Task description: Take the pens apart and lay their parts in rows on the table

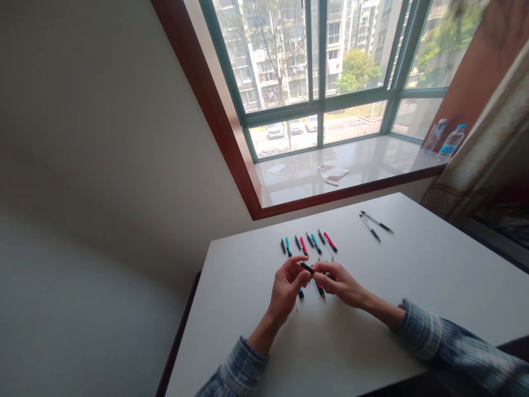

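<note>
Between my two hands is a short black pen part [306,267], with a bit of pink showing at its right end. My left hand [285,286] pinches its black side, the index finger stretched along above it. The fingertips of my right hand [339,282] close on the pink end. Just beyond lie pen pieces in a row: black grips, a turquoise barrel [313,242], a pink barrel [330,242] and thin refills. Beneath my hands are more pieces, partly hidden, among them a black-ended turquoise barrel [301,294].
Two whole clear pens with black grips [373,230] lie farther right on the white table [433,264]. Behind the table, a window sill [289,187] holds a crumpled cloth [332,174] and two plastic bottles [452,140]. A curtain [475,143] hangs at the right.
</note>
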Motion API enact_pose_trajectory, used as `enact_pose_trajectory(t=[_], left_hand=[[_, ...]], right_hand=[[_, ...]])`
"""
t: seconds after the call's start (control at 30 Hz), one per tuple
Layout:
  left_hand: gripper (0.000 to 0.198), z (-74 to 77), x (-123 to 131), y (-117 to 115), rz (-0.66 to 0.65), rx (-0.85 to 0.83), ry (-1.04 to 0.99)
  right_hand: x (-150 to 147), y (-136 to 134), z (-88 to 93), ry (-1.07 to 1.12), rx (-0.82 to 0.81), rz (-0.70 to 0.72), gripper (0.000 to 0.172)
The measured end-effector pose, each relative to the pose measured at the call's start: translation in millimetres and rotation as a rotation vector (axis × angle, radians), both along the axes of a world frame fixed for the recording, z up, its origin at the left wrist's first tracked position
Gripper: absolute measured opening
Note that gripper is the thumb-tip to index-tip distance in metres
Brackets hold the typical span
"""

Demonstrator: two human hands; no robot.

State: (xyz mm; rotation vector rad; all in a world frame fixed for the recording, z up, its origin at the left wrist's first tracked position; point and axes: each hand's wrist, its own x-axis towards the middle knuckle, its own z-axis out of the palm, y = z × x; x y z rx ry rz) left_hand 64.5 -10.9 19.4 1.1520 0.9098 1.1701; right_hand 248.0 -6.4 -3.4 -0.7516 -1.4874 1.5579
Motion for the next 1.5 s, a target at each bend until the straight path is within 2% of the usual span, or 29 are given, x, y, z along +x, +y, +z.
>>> enact_pose_trajectory(t=[0.17, 0.47, 0.6, 0.8, 0.93, 1.03, 1.3, 1.43, 1.5], left_hand=[[0.034, -5.7, -4.0, -1.9, -0.028, 0.012, 0.026], [0.032, -7.1, -4.0, -5.1, 0.087, 0.048, 0.008], [0.032, -4.2, -5.5, -7.0, 0.096, 0.058, -0.057], [0.030, 4.5, -8.0, -8.5, 0.034, 0.100, -0.084], [0.027, 11.2, -8.7, -7.8, 0.052, 0.147, -0.029], [0.026, 14.9, -9.4, -6.7, 0.077, 0.139, -0.063], [0.030, 17.0, -22.6, -1.5, 0.086, 0.040, -0.323], [0.028, 18.8, -26.1, -1.7, 0.098, 0.012, -0.352], [0.024, 17.9, -24.5, -2.7, 0.059, -0.010, -0.350]], right_hand=[[2.6, -4.4, -3.8, 0.055, -0.061, 0.049, 0.053], [-5.3, -9.3, -5.2, 0.004, 0.042, -0.058, 0.042], [-9.1, -11.1, -6.3, -0.022, 0.098, -0.131, 0.039], [-13.6, -10.2, -5.8, 0.018, 0.116, -0.122, 0.042], [-14.3, -10.4, -3.6, -0.022, 0.140, -0.159, 0.048], [-12.3, -10.4, -2.7, -0.053, 0.156, -0.156, 0.047], [-16.1, -10.8, -11.4, 0.062, -0.033, -0.029, 0.041], [-17.8, -13.2, -8.5, 0.156, -0.121, -0.026, 0.037], [-17.8, -14.0, -5.8, 0.187, -0.155, -0.037, 0.036]])
